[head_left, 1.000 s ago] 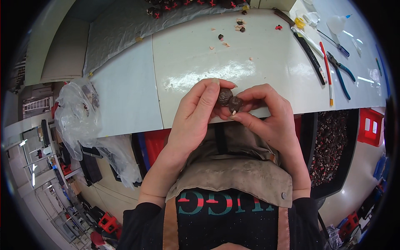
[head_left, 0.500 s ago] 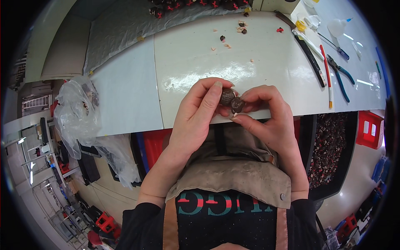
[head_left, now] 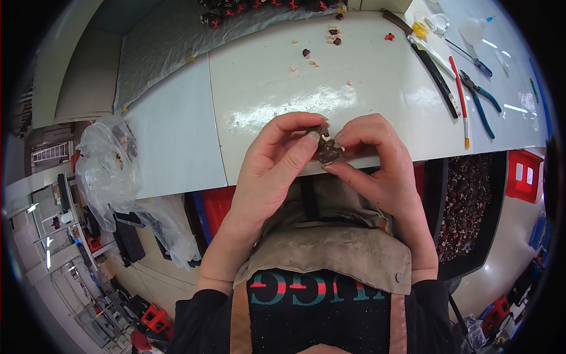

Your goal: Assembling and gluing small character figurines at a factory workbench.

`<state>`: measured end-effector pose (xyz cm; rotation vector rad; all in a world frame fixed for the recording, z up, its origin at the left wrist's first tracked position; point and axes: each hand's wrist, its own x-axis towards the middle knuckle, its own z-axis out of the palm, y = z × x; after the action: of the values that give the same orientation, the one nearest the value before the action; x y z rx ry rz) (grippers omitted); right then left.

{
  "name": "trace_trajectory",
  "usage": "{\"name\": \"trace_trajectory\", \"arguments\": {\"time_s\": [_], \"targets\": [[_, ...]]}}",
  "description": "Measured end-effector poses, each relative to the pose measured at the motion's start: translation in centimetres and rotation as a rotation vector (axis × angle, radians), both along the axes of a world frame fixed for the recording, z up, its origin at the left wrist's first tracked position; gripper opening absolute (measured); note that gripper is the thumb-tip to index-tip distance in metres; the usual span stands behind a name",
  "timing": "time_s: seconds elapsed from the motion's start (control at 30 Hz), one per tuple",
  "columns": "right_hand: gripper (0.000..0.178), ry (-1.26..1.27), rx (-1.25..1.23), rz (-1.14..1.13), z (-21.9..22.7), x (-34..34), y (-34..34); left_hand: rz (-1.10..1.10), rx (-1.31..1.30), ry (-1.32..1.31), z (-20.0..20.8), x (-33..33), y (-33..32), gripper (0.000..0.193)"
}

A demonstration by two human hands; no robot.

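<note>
Above the table's front edge, a small dark brown figurine [head_left: 329, 153] with rounded lumps and small pale bits is held between both hands. My left hand [head_left: 276, 165] is closed around its left side, the thumb pressed on top. On the other side, my right hand [head_left: 380, 156] grips it in a pinch, thumb below and fingers above. The fingers hide part of the figurine.
Small dark pieces [head_left: 306, 53] and pale scraps [head_left: 313, 64] lie on the white table [head_left: 265, 76]. At right are a black-handled cutter [head_left: 437, 79], a red brush [head_left: 460, 100] and pliers [head_left: 480, 101]. A black bin [head_left: 466, 206] of small parts stands below right; plastic bags [head_left: 106, 159] hang left.
The figurine has been turned between my fingers, and its lumps now face differently. Both hands keep their hold, shifting only slightly. The whole view has moved a little.
</note>
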<state>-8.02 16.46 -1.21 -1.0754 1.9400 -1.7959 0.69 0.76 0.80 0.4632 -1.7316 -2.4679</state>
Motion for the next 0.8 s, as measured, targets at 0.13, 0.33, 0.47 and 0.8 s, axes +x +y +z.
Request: {"name": "trace_trajectory", "arguments": {"time_s": [0.13, 0.33, 0.47, 0.8], "targets": [[0.039, -0.040, 0.000, -0.037, 0.05, 0.09, 0.06, -0.027, 0.052, 0.032, -0.02, 0.03, -0.15, 0.028], [0.037, -0.003, -0.006, -0.023, 0.17, -0.10, 0.06, -0.043, 0.040, 0.051, -0.03, -0.05, -0.08, 0.031], [0.033, 0.023, -0.013, -0.037, 0.08, -0.18, 0.02, -0.060, 0.067, 0.051, -0.09, -0.02, -0.15, 0.032], [0.029, 0.053, -0.034, -0.071, -0.34, 0.01, -0.14, -0.024, 0.086, -0.002, 0.48, 0.00, 0.09, 0.032]]}}
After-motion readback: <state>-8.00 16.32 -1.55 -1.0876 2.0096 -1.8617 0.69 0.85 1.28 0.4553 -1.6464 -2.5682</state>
